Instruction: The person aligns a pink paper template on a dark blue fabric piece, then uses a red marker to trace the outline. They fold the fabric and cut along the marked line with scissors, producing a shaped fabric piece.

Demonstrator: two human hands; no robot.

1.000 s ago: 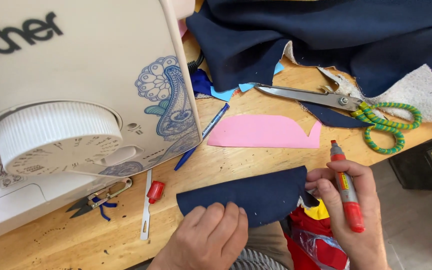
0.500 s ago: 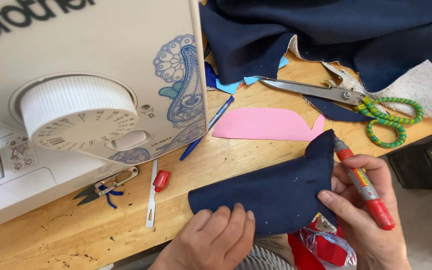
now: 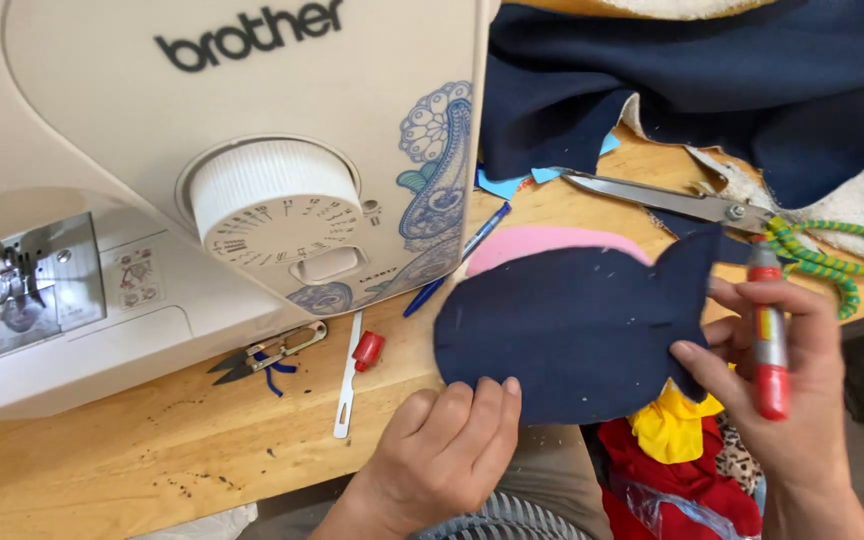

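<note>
The navy fabric piece [image 3: 572, 330] has come up off the worktop [image 3: 102, 470] and now covers most of the pink piece [image 3: 552, 242] at its 12 o'clock. The left hand [image 3: 452, 450] pinches its lower edge, while the right hand [image 3: 792, 390], closed on a red marker [image 3: 769, 335], grips its edge at 3 o'clock.

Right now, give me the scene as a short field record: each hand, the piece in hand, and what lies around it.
left hand: pinches lower edge of navy fabric piece
right hand: grips fabric's right edge, also holds red marker
fabric shape: rounded body with a tail-like notch, lifted over pink template
scissors: on wooden table, green-wrapped handles
sewing machine: left, cream, with dial
thread snips: beside machine base
blue pen: partly under the machine
</note>
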